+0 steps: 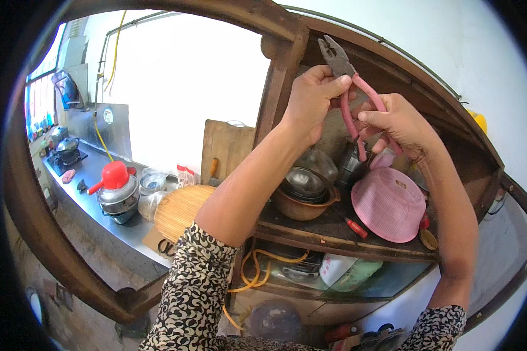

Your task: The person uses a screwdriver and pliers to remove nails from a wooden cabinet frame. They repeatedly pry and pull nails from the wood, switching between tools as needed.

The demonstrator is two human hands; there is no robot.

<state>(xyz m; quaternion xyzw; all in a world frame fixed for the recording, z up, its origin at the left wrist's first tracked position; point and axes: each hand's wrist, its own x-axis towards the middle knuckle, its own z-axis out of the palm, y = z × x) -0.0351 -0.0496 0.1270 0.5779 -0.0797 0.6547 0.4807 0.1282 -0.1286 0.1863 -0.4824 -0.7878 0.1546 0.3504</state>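
Above the shelf (313, 243), the pliers (336, 60) lean head-up between my two hands, their pink handles spread apart. My left hand (311, 96) pinches them near the pivot, thumb laid across it; my right hand (401, 120) curls its fingers about the right handle. I'd judge this step to be readying the tool; the next move seems to call for a steady left while the right shifts the handles.
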